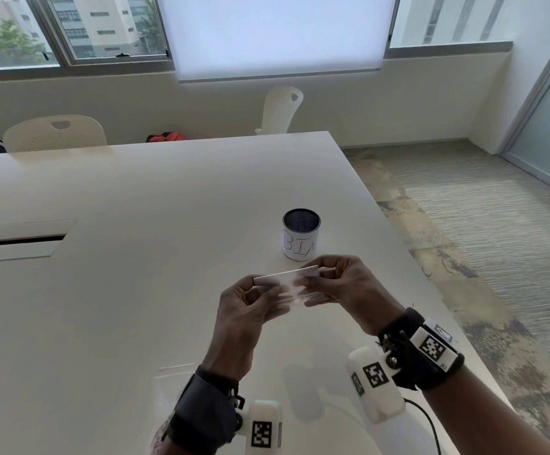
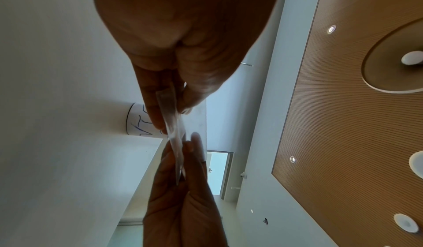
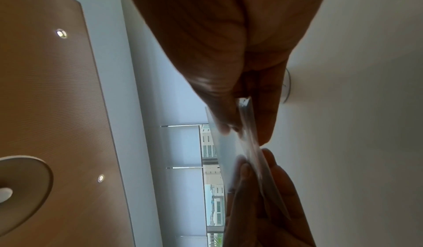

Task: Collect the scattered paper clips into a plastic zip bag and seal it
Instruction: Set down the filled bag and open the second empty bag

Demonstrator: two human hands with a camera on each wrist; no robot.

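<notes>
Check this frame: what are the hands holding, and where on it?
A clear zip bag, held above the table. The left hand pinches its left end and the right hand its right end, both near the top edge.

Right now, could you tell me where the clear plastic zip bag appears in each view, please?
Head: clear plastic zip bag centre, between both hands.
Left wrist: edge-on, centre.
Right wrist: edge-on, centre-right.
Shared landmark: cylindrical mesh pot with white handwritten label, behind the bag.
</notes>
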